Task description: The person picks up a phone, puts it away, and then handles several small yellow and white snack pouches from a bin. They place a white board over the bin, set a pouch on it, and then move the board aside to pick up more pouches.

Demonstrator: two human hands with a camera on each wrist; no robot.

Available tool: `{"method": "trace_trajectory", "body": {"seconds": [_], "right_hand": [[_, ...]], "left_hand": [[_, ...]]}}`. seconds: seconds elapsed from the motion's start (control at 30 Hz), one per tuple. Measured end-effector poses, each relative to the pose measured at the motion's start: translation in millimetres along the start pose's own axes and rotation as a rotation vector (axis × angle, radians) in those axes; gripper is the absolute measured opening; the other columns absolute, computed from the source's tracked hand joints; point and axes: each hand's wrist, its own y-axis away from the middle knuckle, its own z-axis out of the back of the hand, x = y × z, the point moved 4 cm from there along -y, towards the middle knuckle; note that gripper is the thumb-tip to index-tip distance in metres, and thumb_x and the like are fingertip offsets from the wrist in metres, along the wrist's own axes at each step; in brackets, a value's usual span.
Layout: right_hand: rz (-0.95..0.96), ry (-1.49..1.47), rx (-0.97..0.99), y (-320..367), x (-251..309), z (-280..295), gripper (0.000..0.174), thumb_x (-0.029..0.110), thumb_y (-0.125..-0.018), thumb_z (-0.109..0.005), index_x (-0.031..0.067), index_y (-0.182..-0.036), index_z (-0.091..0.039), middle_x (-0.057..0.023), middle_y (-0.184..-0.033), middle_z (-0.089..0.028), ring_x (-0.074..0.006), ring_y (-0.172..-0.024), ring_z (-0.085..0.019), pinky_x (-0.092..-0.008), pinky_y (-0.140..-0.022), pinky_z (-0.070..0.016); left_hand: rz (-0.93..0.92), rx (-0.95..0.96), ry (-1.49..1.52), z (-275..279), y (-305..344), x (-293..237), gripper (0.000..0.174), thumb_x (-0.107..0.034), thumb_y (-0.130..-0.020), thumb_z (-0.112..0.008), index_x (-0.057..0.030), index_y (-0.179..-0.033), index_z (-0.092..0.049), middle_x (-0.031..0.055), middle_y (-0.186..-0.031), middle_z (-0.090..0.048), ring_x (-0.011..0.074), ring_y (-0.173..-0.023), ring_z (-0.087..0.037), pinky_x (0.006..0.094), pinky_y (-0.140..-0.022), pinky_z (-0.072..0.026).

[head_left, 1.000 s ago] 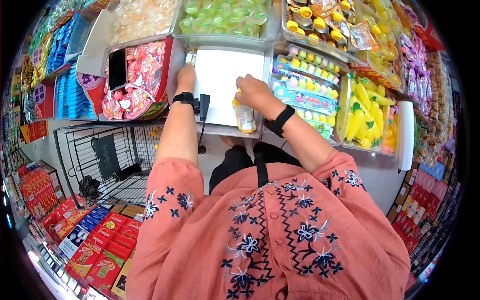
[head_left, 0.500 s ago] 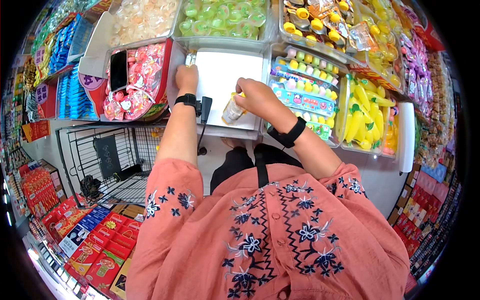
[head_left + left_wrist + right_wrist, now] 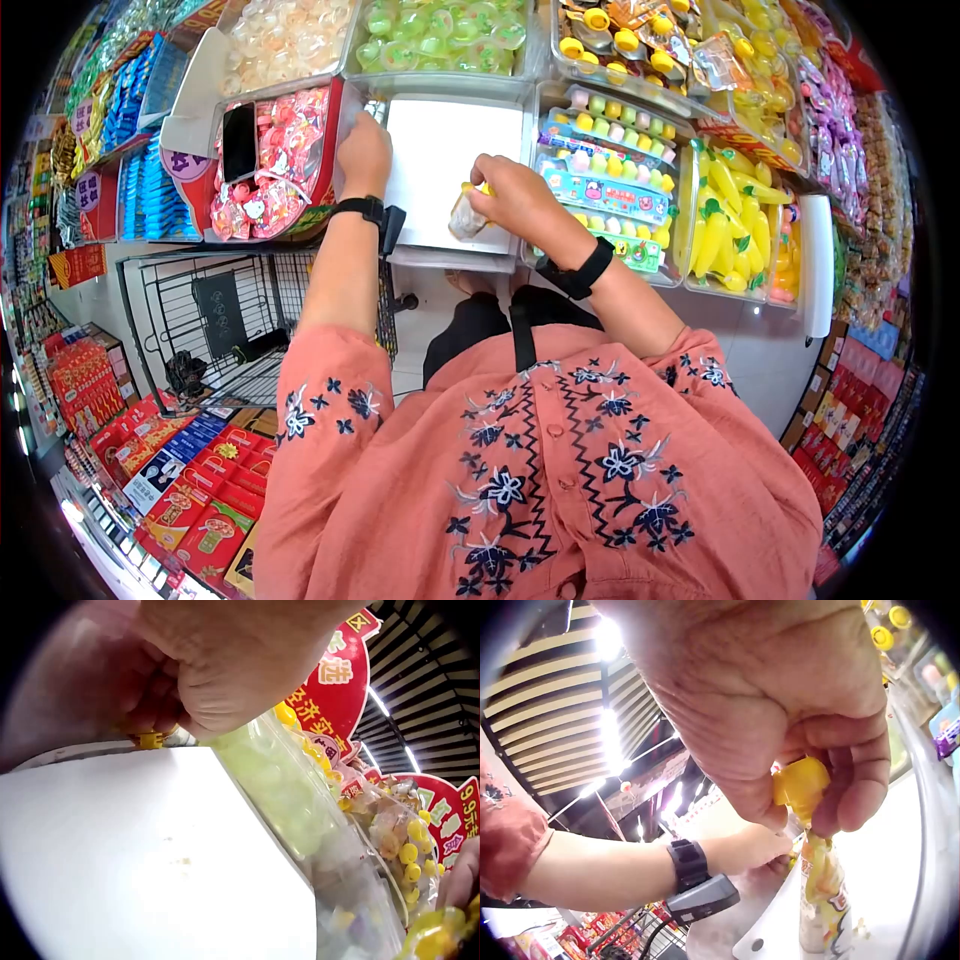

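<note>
In the head view, my right hand [image 3: 515, 195] pinches the top of a spouted pouch [image 3: 467, 217] over a white board [image 3: 440, 140]. The right wrist view shows thumb and fingers on its yellow cap [image 3: 801, 787], the printed pouch body [image 3: 821, 900] hanging below. At the board's far left corner is my left hand [image 3: 365, 150], beside the clear bin wall. Its fingers curl at another yellow-capped pouch [image 3: 152, 740], mostly hidden by the hand in the left wrist view.
Left of the board, a phone [image 3: 239, 142] lies on pink packets [image 3: 300, 130]. Green jelly cups [image 3: 450, 40] fill the bin behind. Candy trays [image 3: 605, 185] and yellow banana-shaped packs [image 3: 730, 225] stand right. A wire shopping cart [image 3: 170, 300] is at lower left.
The right hand's pouch has moved from the board's front edge inward over the board, its lower end swinging left. My left hand has shifted slightly left, toward the bin wall.
</note>
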Motion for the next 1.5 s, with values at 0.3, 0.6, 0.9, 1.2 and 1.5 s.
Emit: {"method": "trace_trajectory", "body": {"seconds": [0.3,0.6,0.9,1.2,1.5], "right_hand": [[-0.036,-0.066,-0.032,-6.7,-3.5,-0.7,0.026,0.023,-0.086,-0.067,-0.0003,-0.095,-0.063,-0.0196,-0.090,-0.068,-0.0341,-0.083,-0.066,-0.0404,-0.074,-0.0516],[-0.124,-0.264,0.037,-9.5,28.2,28.9,0.025,0.022,-0.083,-0.067,-0.0007,-0.093,-0.063,-0.0163,-0.084,-0.069,-0.0285,-0.077,-0.067,-0.0386,-0.071,-0.0525],[-0.097,-0.747,0.405,-19.1,109.3,-17.9,0.024,0.025,-0.090,-0.068,0.0033,-0.097,-0.062,-0.0048,-0.083,-0.066,-0.0094,-0.065,-0.061,-0.0250,-0.050,-0.0495],[0.133,-0.392,0.501,-2.2,131.8,-235.5,0.025,0.021,-0.080,-0.067,-0.0008,-0.091,-0.061,-0.0235,-0.091,-0.065,-0.0393,-0.089,-0.064,-0.0432,-0.081,-0.0507],[0.236,-0.079,0.810,29.3,99.0,-306.6,0.028,0.024,-0.082,-0.066,-0.0018,-0.093,-0.065,-0.0242,-0.093,-0.069,-0.0394,-0.086,-0.067,-0.0440,-0.076,-0.0534]], "left_hand": [[-0.267,-0.272,0.007,29.7,29.5,-7.4,0.015,-0.017,-0.089,-0.059,-0.0071,-0.096,-0.051,0.0147,-0.090,-0.065,0.0374,-0.081,-0.066,0.0507,-0.064,-0.0548],[-0.203,-0.544,0.314,139.0,68.4,3.8,0.013,-0.014,-0.091,-0.062,-0.0049,-0.099,-0.057,0.0147,-0.083,-0.066,0.0336,-0.069,-0.066,0.0441,-0.060,-0.0524],[0.396,-0.412,0.647,154.7,226.3,152.0,0.016,-0.011,-0.097,-0.060,0.0013,-0.106,-0.056,0.0070,-0.088,-0.062,0.0115,-0.074,-0.059,0.0274,-0.066,-0.0485],[0.605,-0.059,0.387,-4.2,362.5,251.2,0.015,-0.013,-0.092,-0.059,-0.0020,-0.101,-0.056,0.0173,-0.082,-0.066,0.0287,-0.073,-0.065,0.0404,-0.068,-0.0517],[0.623,0.057,0.404,-5.0,375.6,243.0,0.021,-0.019,-0.094,-0.060,-0.0019,-0.105,-0.060,0.0221,-0.095,-0.070,0.0418,-0.090,-0.067,0.0478,-0.078,-0.0522]]}}
